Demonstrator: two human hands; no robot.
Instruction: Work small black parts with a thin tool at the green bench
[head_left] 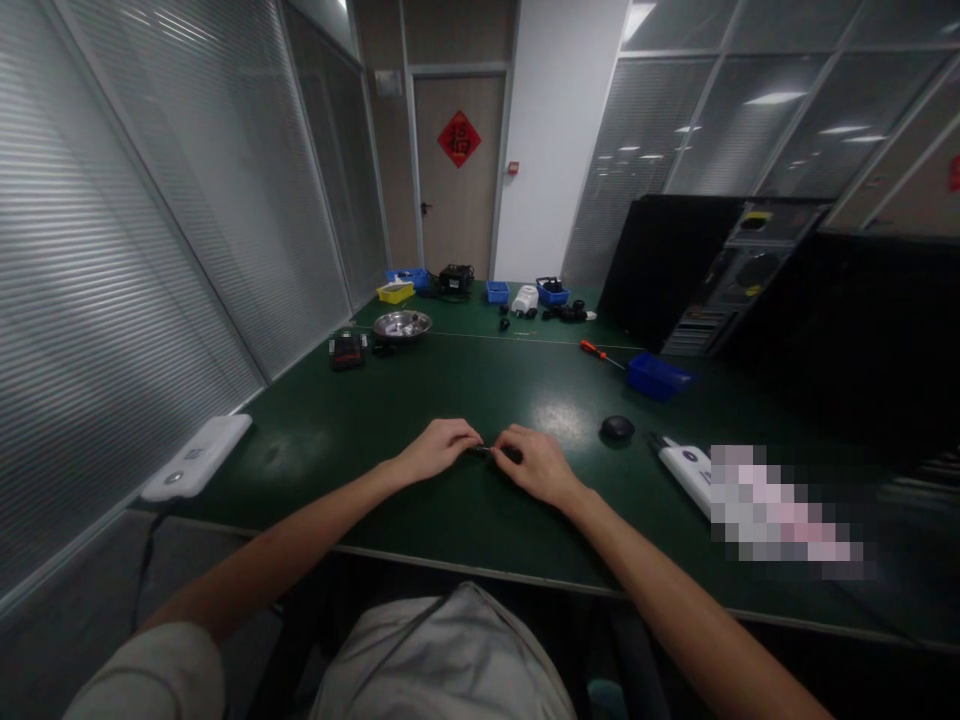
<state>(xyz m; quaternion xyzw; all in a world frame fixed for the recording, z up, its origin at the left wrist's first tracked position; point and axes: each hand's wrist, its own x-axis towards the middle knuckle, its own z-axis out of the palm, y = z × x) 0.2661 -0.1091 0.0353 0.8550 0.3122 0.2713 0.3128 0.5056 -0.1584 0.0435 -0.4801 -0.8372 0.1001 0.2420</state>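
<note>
Over the near middle of the green table, my left hand [441,447] is closed, its thumb and fingertips pinching one end of a small thin piece [482,449] with a metallic glint. My right hand [536,465] is closed round a small black part [513,454] at the other end of that piece. The two hands almost meet. Fingers cover most of both items, so I cannot tell their exact kind or whether they are joined. To the right of my right hand lies a rounded black object [617,429], apart from it.
A screwdriver [592,349] with an orange handle touches a blue bin [657,376]. White devices lie left [199,458] and right [686,470]. Farther back are a metal dish [403,325], a black-and-red case [348,350] and several small bins. A computer tower [739,280] stands right.
</note>
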